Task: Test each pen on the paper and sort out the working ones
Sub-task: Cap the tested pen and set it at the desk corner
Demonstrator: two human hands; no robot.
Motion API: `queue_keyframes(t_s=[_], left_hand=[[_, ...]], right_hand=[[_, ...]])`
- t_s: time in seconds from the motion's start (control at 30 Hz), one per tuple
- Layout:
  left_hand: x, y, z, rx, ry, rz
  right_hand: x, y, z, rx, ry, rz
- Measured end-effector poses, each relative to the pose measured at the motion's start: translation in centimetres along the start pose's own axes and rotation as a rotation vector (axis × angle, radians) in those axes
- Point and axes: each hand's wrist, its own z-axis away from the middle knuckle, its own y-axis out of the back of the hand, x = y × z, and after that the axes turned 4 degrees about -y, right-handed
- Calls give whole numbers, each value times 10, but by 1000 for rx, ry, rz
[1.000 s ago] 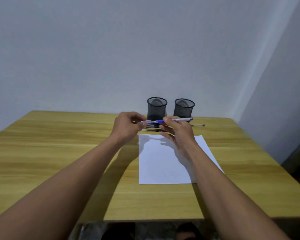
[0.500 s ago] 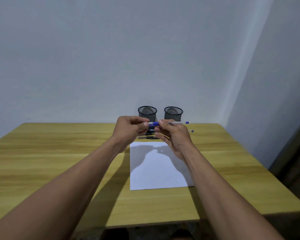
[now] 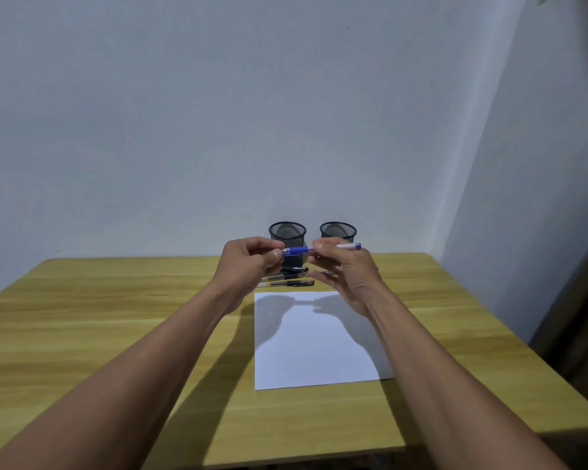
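Blue plastic marks the cap end of the gel pen, which is held level in the air above the far edge of the white paper and in front of two black mesh pen cups. In the head view, the only view supplied, the left hand pinches the blue cap section between thumb and fingertips, closed firmly on it, while the right hand closes thumb and index finger on the clear barrel just right of the cap; the remaining right fingers are spread and carry nothing. The pen runs left to right across both grips, with its blue tail plug projecting beyond the right hand. The step in hand is judged to be uncapping. The pen is judged light, stiff and smooth, so it can slip or rotate under a loose pinch; hold the barrel close to the cap joint and pull straight along the axis. Whether the cap has separated from the barrel cannot be told. Several more pens lie side by side on the wooden table between the paper and the cups, partly hidden by the hands. Both cups appear empty from this angle, and only a faint mark, too small to read, shows near the top left corner of the paper.
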Motion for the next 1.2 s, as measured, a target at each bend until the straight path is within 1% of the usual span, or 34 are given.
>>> queue_keyframes(t_s=[0.03, 0.13, 0.23, 0.47, 0.6, 0.73, 0.8, 0.9, 1.03, 1.2], left_hand=[[0, 1, -1, 6, 3, 9], [-1, 3, -3, 14, -5, -4], [-3, -1, -3, 27, -29, -34], [-4, -12, -4, 13, -46, -32], [-4, -27, -7, -21, -46, -49], [-9, -53, -16, -54, -25, -71], [-14, -70, -24, -59, -55, -173], [-20, -105, -32, -76, -154, -416], [-39, -164, -47, -266, -217, -606], [-66, -235, -69, -501, -275, -873]], right_hand=[[-4, 4, 0, 16, 25, 58], [-15, 13, 2, 13, 112, 380], [-22, 15, 2, 19, 172, 580], [-17, 26, -4, 53, 320, 855], [-17, 36, 0, 115, 385, 993], [-21, 60, 6, 202, 373, 1066], [-24, 81, 7, 261, 357, 1093], [-30, 119, 9, 360, 313, 1139], [-37, 173, 5, 516, 244, 1173], [-34, 228, -15, 653, 111, 1240]])
